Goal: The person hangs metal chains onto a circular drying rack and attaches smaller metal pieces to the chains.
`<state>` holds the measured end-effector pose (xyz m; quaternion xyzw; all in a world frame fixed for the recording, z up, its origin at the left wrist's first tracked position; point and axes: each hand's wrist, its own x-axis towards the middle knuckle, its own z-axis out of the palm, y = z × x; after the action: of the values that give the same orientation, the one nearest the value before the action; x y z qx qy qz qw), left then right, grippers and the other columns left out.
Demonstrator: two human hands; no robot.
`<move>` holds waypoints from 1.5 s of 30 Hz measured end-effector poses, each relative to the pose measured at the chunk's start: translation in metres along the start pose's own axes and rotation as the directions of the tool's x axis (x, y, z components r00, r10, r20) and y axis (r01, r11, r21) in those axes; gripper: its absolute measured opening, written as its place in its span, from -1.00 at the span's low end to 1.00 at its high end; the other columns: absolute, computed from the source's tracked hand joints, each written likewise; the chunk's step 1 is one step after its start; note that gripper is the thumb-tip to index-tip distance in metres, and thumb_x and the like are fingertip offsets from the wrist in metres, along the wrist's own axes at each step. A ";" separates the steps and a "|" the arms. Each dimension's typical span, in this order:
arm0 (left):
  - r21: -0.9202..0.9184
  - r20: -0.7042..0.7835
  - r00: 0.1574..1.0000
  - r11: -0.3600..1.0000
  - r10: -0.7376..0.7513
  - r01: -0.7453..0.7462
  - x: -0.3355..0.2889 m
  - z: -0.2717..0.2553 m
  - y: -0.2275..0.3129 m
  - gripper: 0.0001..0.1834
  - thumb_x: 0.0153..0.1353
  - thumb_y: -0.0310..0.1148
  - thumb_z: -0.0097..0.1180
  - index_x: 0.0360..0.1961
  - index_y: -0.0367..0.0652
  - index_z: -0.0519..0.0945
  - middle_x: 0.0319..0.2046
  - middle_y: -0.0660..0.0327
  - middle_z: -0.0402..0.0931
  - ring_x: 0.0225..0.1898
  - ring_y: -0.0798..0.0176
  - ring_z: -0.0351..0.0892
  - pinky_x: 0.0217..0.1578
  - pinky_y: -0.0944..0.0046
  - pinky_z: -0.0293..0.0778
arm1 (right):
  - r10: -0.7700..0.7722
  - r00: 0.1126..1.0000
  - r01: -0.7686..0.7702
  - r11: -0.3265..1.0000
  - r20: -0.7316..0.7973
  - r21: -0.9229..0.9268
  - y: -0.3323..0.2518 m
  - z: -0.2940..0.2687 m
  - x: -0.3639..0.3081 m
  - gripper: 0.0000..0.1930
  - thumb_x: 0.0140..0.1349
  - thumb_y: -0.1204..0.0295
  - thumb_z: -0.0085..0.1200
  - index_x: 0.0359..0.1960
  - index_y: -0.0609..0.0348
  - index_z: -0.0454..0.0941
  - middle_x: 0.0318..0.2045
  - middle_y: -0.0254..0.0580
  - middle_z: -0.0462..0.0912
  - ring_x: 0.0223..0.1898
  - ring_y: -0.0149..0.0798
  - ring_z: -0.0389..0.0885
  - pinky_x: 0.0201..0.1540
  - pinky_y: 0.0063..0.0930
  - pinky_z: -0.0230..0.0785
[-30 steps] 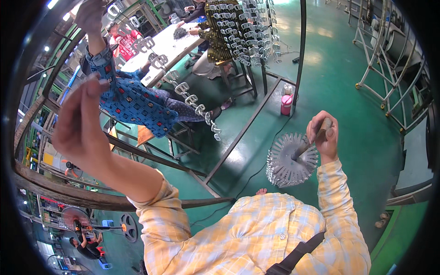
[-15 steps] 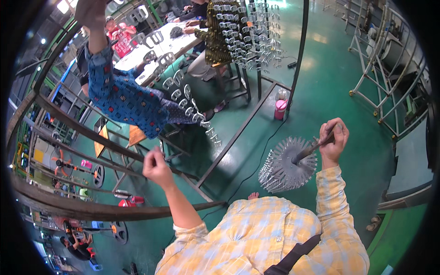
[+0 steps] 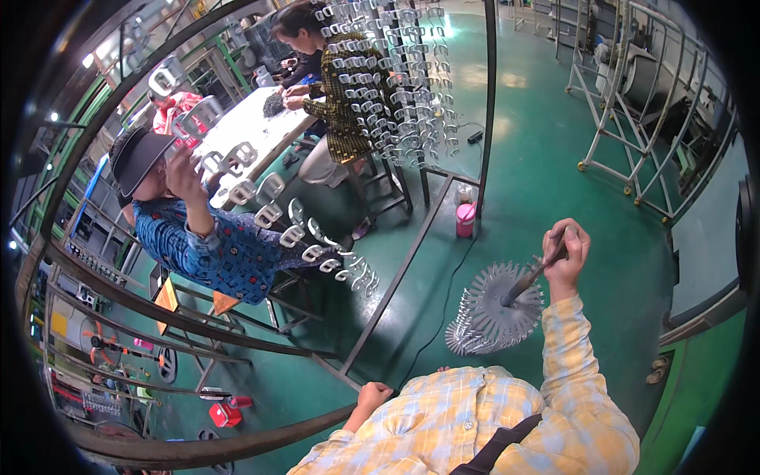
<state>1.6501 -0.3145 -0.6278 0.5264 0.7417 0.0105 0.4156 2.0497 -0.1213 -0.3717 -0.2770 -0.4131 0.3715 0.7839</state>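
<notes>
My right hand (image 3: 565,252) is closed around the grey rod on top of a hanging rack (image 3: 503,298). Many small silvery metal pieces stick out around the rack's round top and down its side. The rack hangs in front of me, tilted, its lower end away to the left. My left hand (image 3: 372,398) is low, beside my shirt and close to the dark curved bar (image 3: 309,427). Its fingers are curled in, and whatever they may hold is hidden. Strings of silvery buckle-like loops (image 3: 269,188) hang beyond, to the left.
A person in a dark visor (image 3: 150,162) sits at left, one hand raised near the loops. Others sit at a white-topped table (image 3: 253,119). More loops hang in rows (image 3: 396,87). A pink tumbler (image 3: 465,220), a black cable (image 3: 443,317) and a wheeled metal frame (image 3: 625,119) stand about.
My left hand has dropped down and right toward my body. The rack in my right hand is slightly lower. The visored person's raised hand has come down to the loops. My view has shifted.
</notes>
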 end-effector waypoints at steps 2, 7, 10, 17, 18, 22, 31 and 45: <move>0.021 0.032 0.999 0.999 0.026 -0.027 0.019 0.000 0.006 -0.73 -0.15 -0.15 0.20 -0.46 -0.07 0.65 -0.47 0.09 0.58 -0.37 0.08 0.57 -0.28 0.17 0.47 | -0.013 1.000 0.013 1.000 0.006 -0.001 -0.002 -0.001 0.010 -0.70 0.10 0.31 -0.11 -0.61 0.34 0.36 -0.89 -0.35 0.23 -0.89 -0.53 0.14 -0.84 -0.69 -0.04; 0.000 -0.061 0.997 0.999 0.038 -0.038 0.043 0.011 0.035 -0.75 -0.15 -0.18 0.19 -0.45 -0.08 0.65 -0.45 0.06 0.57 -0.35 0.05 0.57 -0.26 0.16 0.46 | -0.003 0.998 0.003 1.000 0.055 0.010 -0.012 -0.006 0.036 -0.69 0.11 0.29 -0.14 -0.59 0.35 0.36 -0.87 -0.32 0.24 -0.90 -0.51 0.13 -0.83 -0.68 -0.05; -0.066 -0.117 0.992 0.996 0.047 -0.055 0.049 0.026 0.068 -0.74 -0.14 -0.21 0.17 -0.43 -0.12 0.64 -0.44 0.05 0.57 -0.34 0.04 0.57 -0.25 0.16 0.45 | 0.016 0.995 -0.020 0.999 0.094 0.042 -0.016 -0.016 0.054 -0.69 0.11 0.28 -0.17 -0.56 0.35 0.35 -0.87 -0.32 0.22 -0.89 -0.51 0.12 -0.81 -0.67 -0.05; -0.204 -0.074 0.982 0.967 -0.174 0.156 0.018 0.099 0.136 -0.77 -0.11 -0.25 0.15 -0.40 -0.09 0.65 -0.40 0.10 0.58 -0.32 0.09 0.57 -0.23 0.20 0.45 | 0.088 0.965 -0.115 0.989 0.248 0.096 -0.009 -0.028 0.100 -0.68 0.12 0.27 -0.17 -0.55 0.36 0.35 -0.85 -0.31 0.23 -0.87 -0.51 0.12 -0.80 -0.67 -0.05; -0.219 -0.080 0.978 0.961 -0.192 0.170 0.012 0.107 0.143 -0.77 -0.11 -0.25 0.15 -0.40 -0.09 0.65 -0.40 0.10 0.58 -0.32 0.09 0.57 -0.23 0.20 0.45 | 0.099 0.958 -0.133 0.985 0.270 0.108 -0.005 -0.031 0.106 -0.69 0.12 0.28 -0.17 -0.55 0.36 0.35 -0.85 -0.32 0.23 -0.87 -0.51 0.13 -0.80 -0.67 -0.06; -0.319 -0.149 0.957 0.928 -0.248 0.191 -0.007 0.123 0.174 -0.76 -0.12 -0.26 0.15 -0.38 -0.07 0.65 -0.40 0.11 0.58 -0.31 0.11 0.57 -0.22 0.21 0.45 | 0.140 0.939 -0.188 0.973 0.313 0.130 0.011 -0.039 0.126 -0.71 0.13 0.32 -0.15 -0.57 0.35 0.37 -0.85 -0.33 0.24 -0.86 -0.52 0.15 -0.81 -0.68 -0.06; -0.274 -0.266 0.940 0.951 -0.216 0.141 0.010 0.084 0.201 -0.78 -0.10 -0.28 0.16 -0.40 -0.12 0.64 -0.41 0.10 0.58 -0.32 0.09 0.56 -0.23 0.19 0.45 | 0.130 0.949 -0.175 0.975 0.287 0.136 0.034 -0.055 0.155 -0.72 0.12 0.33 -0.14 -0.58 0.33 0.38 -0.85 -0.34 0.25 -0.86 -0.53 0.16 -0.82 -0.69 -0.02; -0.111 -0.249 0.962 0.983 0.116 -0.147 0.079 0.016 0.259 -0.77 -0.11 -0.31 0.17 -0.37 -0.13 0.63 -0.40 0.09 0.58 -0.33 0.07 0.56 -0.24 0.19 0.44 | 0.072 0.973 -0.087 0.995 0.221 0.058 0.052 -0.085 0.174 -0.69 0.13 0.26 -0.14 -0.55 0.31 0.35 -0.83 -0.35 0.25 -0.85 -0.54 0.20 -0.82 -0.70 -0.05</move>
<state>1.8524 -0.1434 -0.5688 0.5416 0.7478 0.1496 0.3536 2.1699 0.0385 -0.3763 -0.2243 -0.4728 0.4446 0.7270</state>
